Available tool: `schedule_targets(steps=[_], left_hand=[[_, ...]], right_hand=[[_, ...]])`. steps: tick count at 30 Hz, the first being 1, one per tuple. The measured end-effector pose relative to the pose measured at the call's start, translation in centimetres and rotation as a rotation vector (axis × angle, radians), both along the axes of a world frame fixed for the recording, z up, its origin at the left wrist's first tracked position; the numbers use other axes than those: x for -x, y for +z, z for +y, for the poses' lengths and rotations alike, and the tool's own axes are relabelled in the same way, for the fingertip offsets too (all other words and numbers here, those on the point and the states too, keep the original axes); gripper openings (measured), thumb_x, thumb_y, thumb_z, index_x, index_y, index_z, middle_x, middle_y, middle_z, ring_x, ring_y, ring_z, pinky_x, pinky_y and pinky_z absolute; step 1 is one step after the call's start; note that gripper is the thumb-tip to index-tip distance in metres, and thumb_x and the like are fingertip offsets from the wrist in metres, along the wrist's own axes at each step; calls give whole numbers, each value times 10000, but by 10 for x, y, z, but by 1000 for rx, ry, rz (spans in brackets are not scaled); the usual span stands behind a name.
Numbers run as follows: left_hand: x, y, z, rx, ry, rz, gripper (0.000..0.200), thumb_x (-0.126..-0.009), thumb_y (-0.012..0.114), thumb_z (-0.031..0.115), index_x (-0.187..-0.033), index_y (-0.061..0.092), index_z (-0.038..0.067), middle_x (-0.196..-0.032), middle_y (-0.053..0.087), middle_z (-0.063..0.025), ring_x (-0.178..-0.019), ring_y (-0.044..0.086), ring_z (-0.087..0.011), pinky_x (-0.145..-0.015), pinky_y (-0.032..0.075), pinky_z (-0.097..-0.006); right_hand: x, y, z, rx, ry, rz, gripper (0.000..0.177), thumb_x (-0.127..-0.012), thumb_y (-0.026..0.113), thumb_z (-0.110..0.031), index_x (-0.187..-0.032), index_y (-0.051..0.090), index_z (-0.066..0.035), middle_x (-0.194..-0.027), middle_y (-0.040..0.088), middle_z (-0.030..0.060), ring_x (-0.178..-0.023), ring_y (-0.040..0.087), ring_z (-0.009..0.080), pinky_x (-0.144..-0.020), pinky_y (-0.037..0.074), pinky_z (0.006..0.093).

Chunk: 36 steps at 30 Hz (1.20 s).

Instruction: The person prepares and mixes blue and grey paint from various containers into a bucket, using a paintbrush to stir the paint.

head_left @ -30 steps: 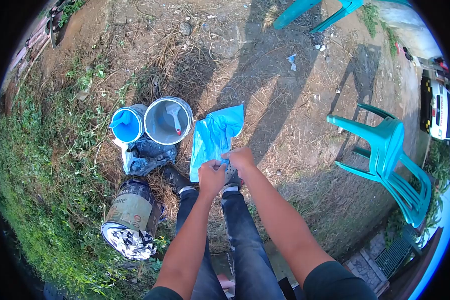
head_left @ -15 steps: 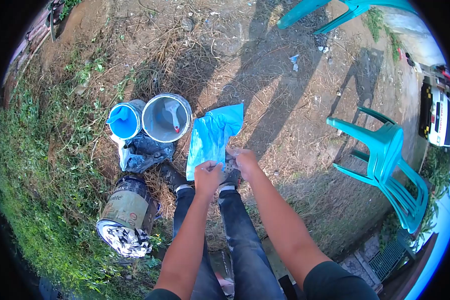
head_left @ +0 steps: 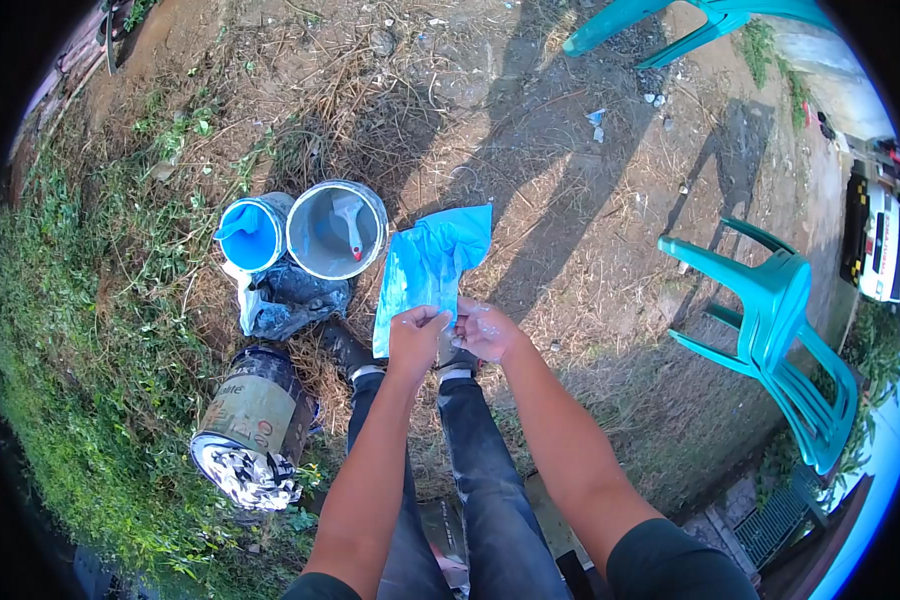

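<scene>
Two hands meet at the lower edge of a blue sheet (head_left: 422,262), mid-frame: the left hand's (head_left: 415,342) curled fingers pinch it; the right hand's (head_left: 486,332), pale-flecked, open loosely alongside. Creased and whitish in patches, it spreads upward beside a round grey bucket (head_left: 315,246).

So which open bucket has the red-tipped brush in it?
The grey-lined bucket, the wider of the two, holds the brush. The narrower bucket beside it is blue inside, with no red tip showing.
</scene>
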<state>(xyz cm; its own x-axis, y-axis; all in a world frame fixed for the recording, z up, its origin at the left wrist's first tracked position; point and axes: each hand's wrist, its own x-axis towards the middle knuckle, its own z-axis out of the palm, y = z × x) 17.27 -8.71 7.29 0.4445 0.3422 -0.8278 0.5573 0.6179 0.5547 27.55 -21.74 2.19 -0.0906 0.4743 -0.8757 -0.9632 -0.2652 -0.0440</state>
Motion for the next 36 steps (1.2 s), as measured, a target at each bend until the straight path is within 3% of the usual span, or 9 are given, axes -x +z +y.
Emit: schedule_targets(steps=[8, 10, 13, 16, 21, 26, 29, 31, 36], left_hand=[[-5, 21, -8, 185, 171, 22, 130, -900, 711, 79, -938, 735, -43, -758, 701, -45, -627, 621, -98, -588, 503, -273], [-3, 16, -9, 75, 75, 60, 147, -862, 754, 112, -910, 747, -27, -907, 679, -73, -811, 633, -158, -661, 521, -315], [-6, 18, -8, -448, -133, 138, 216, -800, 810, 189, -888, 762, -3, -1130, 580, -103, -1082, 537, -251, -860, 494, -405], [-2, 11, 0, -520, -204, 231, 268, -763, 834, 216, -910, 765, 3, -1252, 452, -105, -1219, 420, -282, -993, 422, -446], [7, 8, 5, -515, -334, 258, 290, -759, 845, 260, -936, 781, 39, -1242, 489, -98, -1237, 416, -311, -1055, 367, -450], [24, 7, 24, -531, -528, 367, 317, -808, 837, 336, -932, 782, 49, -1266, 516, -97, -1220, 461, -289, -1058, 366, -424], [73, -62, 28, -373, -197, 160, 305, -867, 791, 329, -959, 777, 39, -1215, 567, -113, -1200, 500, -251, -1028, 380, -383], [84, -77, 35, -229, 271, 121, 307, -900, 757, 271, -794, 737, -17, -1007, 703, -146, -1003, 662, -263, -931, 462, -355], [101, -119, 22, -322, 163, 770, 269, -961, 651, 200, -1137, 696, 3, -1011, 732, -104, -924, 686, -211, -817, 508, -367]], right_hand=[[18, 5, -8, -209, -63, 223, 558, -960, 577, -616, -1261, 637, -150, -1173, 698, 26, -1075, 623, 224, -1017, 437, 448], [23, 4, -3, -223, -132, 171, 574, -955, 582, -619, -1272, 632, -143, -1183, 697, 38, -1094, 626, 233, -1034, 434, 467], [25, -1, 3, -206, -290, 98, 530, -978, 580, -568, -1269, 630, -128, -1174, 702, 58, -1075, 642, 230, -1009, 454, 467], [20, -1, 6, -319, -447, 167, 420, -990, 626, -454, -1236, 647, -114, -1136, 710, 58, -1034, 658, 212, -976, 477, 451], [19, -17, 3, -59, -288, -77, 179, -941, 710, -188, -1079, 697, -75, -963, 712, 38, -893, 661, 155, -849, 495, 343], [9, -4, 15, 42, -67, -261, 148, -905, 726, -131, -1018, 710, -36, -914, 696, 23, -847, 636, 123, -777, 479, 292], [8, 11, 24, 53, -4, -300, 200, -889, 745, -125, -1042, 710, -2, -941, 703, 34, -844, 634, 133, -760, 481, 305], [11, 12, 21, 77, 14, -328, 211, -889, 742, -115, -1051, 705, 15, -967, 707, 48, -853, 638, 153, -778, 490, 326], [12, 12, 13, 64, -85, -268, 219, -874, 745, -93, -1043, 701, 39, -974, 710, 65, -909, 649, 167, -856, 484, 324]])
